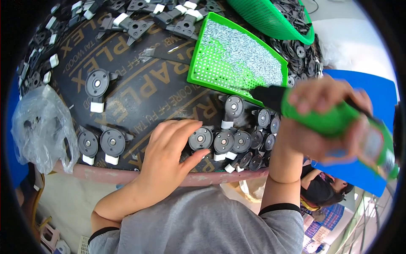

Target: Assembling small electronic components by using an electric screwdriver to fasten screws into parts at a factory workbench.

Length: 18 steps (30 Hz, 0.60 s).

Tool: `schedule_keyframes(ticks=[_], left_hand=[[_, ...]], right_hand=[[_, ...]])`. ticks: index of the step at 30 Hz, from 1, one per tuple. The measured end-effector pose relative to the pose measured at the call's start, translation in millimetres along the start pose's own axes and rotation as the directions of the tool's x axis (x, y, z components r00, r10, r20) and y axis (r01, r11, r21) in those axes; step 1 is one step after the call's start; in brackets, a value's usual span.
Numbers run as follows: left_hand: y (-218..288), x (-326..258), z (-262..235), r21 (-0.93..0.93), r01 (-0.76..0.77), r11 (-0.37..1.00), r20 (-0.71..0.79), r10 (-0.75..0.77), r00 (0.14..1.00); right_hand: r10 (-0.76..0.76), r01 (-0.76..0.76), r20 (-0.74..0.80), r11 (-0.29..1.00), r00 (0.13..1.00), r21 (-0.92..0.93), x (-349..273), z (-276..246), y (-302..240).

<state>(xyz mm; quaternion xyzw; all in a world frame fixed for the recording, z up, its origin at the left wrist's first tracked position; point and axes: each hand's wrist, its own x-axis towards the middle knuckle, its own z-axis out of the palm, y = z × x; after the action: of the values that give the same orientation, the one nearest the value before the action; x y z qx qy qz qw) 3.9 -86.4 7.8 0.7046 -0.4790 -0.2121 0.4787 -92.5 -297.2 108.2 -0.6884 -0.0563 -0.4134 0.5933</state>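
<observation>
Right hand (325, 122) and green power screwdriver (338, 120) motion-blurred, its tip lost against the green tray (198, 63); left hand (169, 152) covers parts beneath; green basket (270, 19) cut off at top.

Dark brown board (139, 91) with tan-orange lettering, edge painted dull pink. Round parts (201, 139) dark grey/black with silver centre, each with a white tab. Tray (195, 63) bright green, perforated dot grid, filled with silvery screws (245, 51). Power screwdriver (334, 120) green body, black nose. Mesh basket (264, 19) green. Plastic bag (42, 122) clear. Shirt sleeves grey, black cuffs.
</observation>
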Motion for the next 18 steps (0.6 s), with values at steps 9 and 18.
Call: schedule_keyframes(ticks=[9,18], left_hand=[[-1,0,0,-0.073,-0.058,0.996,-0.009,0.058,0.998],[-2,-1,0,-0.061,-0.065,0.996,-0.011,0.064,0.998]], right_hand=[[-0.010,0.020,0.239,0.999,0.971,-0.039,-31,55,-25],[0.047,-0.016,0.234,0.991,0.971,-0.132,-38,60,-19]])
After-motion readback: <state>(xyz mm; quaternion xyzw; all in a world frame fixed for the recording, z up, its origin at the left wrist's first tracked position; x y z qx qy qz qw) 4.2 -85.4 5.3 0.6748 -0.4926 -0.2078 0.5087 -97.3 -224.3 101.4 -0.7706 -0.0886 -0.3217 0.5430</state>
